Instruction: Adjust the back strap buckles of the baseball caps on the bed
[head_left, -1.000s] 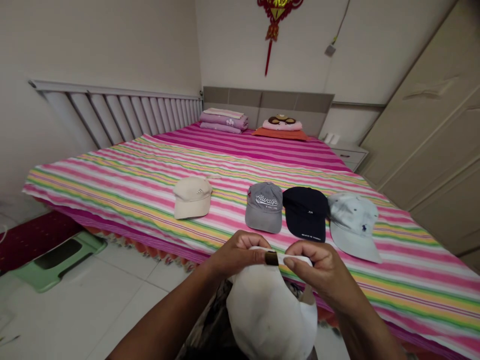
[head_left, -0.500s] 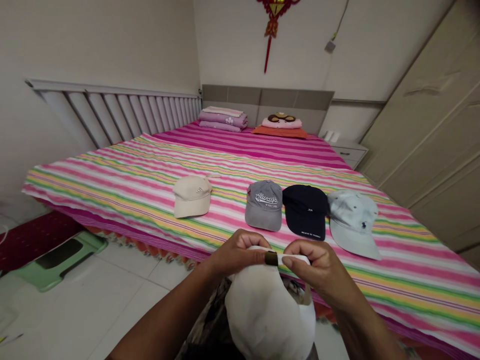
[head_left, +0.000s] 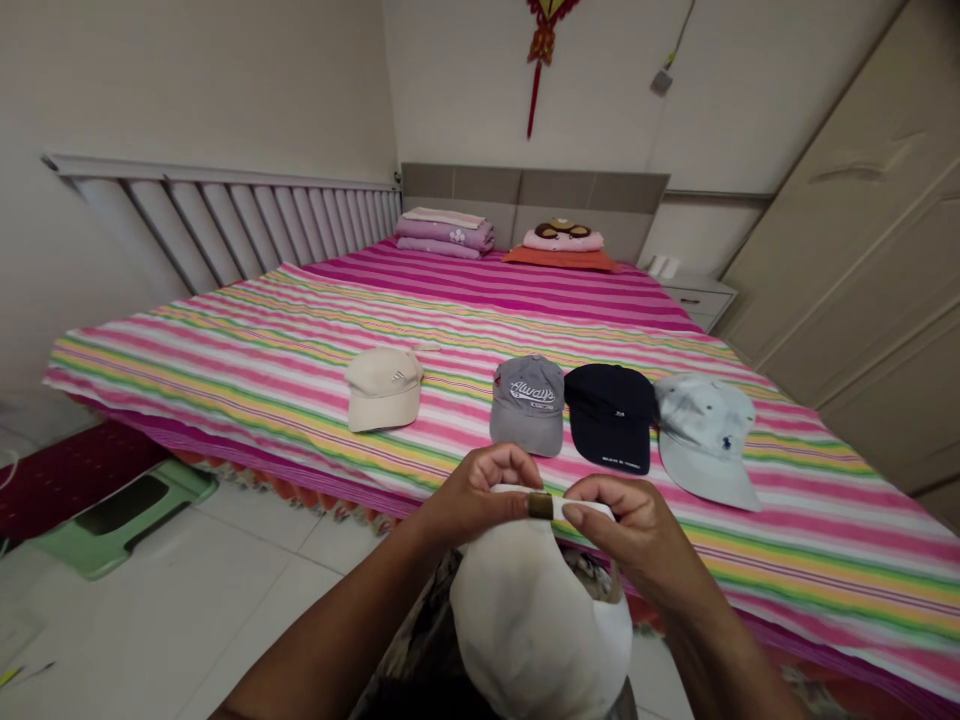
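Note:
A white baseball cap hangs from my hands above my lap, its back opening and strap turned up. My left hand pinches the strap just left of a brass-coloured buckle. Thumb and fingers of my right hand grip the white strap on the buckle's other side. Beyond them on the bed lie a grey cap with white lettering, a dark navy cap and a pale blue cap, side by side. Farther left sits a beige cap.
A striped sheet covers the bed. Folded purple bedding and an orange-and-pink pile rest by the headboard. On the tiled floor at left stands a green stool. A wardrobe is at right.
The view has shifted very slightly, and my hands appear a little higher. Both still hold the cap's strap at the buckle.

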